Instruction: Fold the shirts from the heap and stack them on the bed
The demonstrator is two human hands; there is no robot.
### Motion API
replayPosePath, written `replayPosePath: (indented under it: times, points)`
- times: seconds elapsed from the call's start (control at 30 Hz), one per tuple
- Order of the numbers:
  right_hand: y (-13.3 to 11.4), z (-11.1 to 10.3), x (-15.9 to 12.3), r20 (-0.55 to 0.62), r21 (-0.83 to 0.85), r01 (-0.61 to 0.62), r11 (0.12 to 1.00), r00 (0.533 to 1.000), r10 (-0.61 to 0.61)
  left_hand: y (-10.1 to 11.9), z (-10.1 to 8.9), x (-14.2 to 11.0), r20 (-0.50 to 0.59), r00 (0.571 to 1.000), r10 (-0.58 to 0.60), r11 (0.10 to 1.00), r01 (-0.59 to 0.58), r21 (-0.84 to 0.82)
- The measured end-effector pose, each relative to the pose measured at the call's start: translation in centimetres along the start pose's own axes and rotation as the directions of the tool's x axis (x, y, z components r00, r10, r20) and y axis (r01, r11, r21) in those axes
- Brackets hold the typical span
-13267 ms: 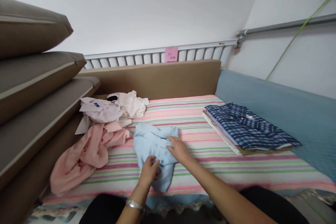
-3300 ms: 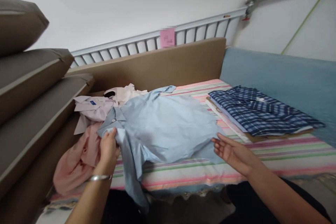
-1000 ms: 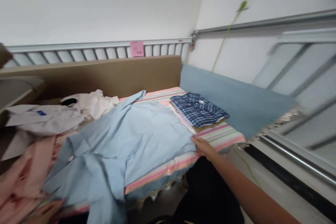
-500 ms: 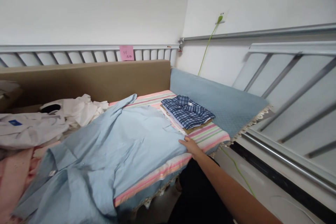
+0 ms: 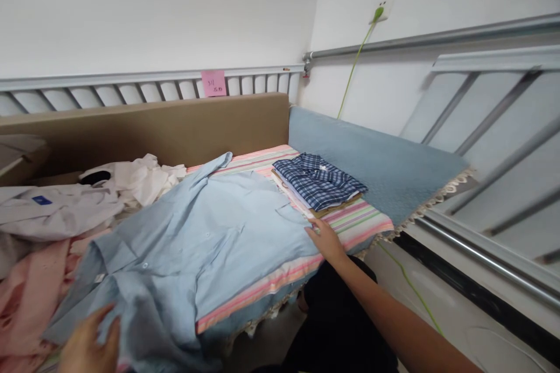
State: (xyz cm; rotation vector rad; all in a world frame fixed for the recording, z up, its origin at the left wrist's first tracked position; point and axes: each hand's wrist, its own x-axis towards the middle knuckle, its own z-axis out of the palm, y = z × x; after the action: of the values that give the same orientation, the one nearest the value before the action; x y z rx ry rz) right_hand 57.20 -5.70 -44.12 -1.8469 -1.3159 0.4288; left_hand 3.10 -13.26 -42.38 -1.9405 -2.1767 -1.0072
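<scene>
A light blue button-up shirt (image 5: pixel 245 210) lies spread front up on the sofa, its collar end at lower left and its hem to the right. My right hand (image 5: pixel 326 240) is at the hem corner, thumb and forefinger closed on the cloth. At the bottom left, my left hand (image 5: pixel 91 344) hovers over or touches the shirt's collar end; I cannot tell which. Its fingers are apart and slightly blurred. Past my right hand, a navy plaid shirt (image 5: pixel 321 179) lies folded on top of a small stack of clothes.
White garments (image 5: pixel 144 180) and a pink garment (image 5: pixel 32 297) are heaped at left. A striped cloth (image 5: pixel 371 224) covers the seat, between a brown backrest (image 5: pixel 210 128) and a blue-covered armrest (image 5: pixel 363 145). A green cord (image 5: pixel 356 64) runs down from the wall socket; radiators stand behind.
My left hand has come into view at the bottom left, by the shirt's collar end. My right hand stays at the hem corner. The camera view has shifted slightly.
</scene>
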Motion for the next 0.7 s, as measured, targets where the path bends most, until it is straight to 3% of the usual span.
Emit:
replayPosePath:
  times: [0.07, 0.13, 0.2, 0.3, 0.43, 0.5, 0.57, 0.63, 0.7]
  points:
    - [-0.8, 0.3, -0.1, 0.066, -0.092, 0.133, 0.987, 0.99, -0.128, 3.6, 2.5, 1.4, 0.105, 0.989, 0.109, 0.992, -0.102, -0.073]
    - [-1.6, 0.6, -0.3, 0.174, -0.147, 0.187, 0.971, 0.972, -0.161, 8.5, 5.3, 3.2, 0.248, 0.929, 0.273, 0.959, -0.243, -0.144]
    - [-2.0, 0.8, -0.4, 0.253, -0.183, 0.198, 0.963, 0.956, -0.149, 13.8, 8.1, 5.0, 0.374, 0.86, 0.349, 0.937, -0.327, -0.122]
    - [-2.3, 0.6, -0.8, 0.293, -0.215, 0.232, 0.949, 0.942, -0.164, 20.5, 12.0, 7.6, 0.536, 0.775, 0.335, 0.921, -0.39, -0.011]
    - [-2.0, -0.2, -1.4, 0.3, -0.2, 0.308, 0.93, 0.923, -0.241, 25.4, 15.8, 9.7, 0.587, 0.764, 0.268, 0.918, -0.388, 0.085]
    - [-1.8, -0.6, -1.6, 0.301, -0.186, 0.33, 0.925, 0.916, -0.266, 26.2, 16.4, 10.0, 0.601, 0.757, 0.255, 0.912, -0.396, 0.112]
    - [-1.4, -1.1, -1.8, 0.297, -0.172, 0.327, 0.929, 0.917, -0.267, 26.4, 15.6, 9.3, 0.614, 0.735, 0.288, 0.897, -0.431, 0.096]
    - [-0.9, -1.6, -2.0, 0.293, -0.151, 0.325, 0.933, 0.917, -0.272, 26.0, 13.7, 7.6, 0.574, 0.695, 0.433, 0.848, -0.53, 0.001]
    - [-0.2, -1.9, -2.3, 0.29, -0.137, 0.336, 0.932, 0.913, -0.286, 25.4, 11.2, 5.0, 0.457, 0.598, 0.658, 0.718, -0.681, -0.144]
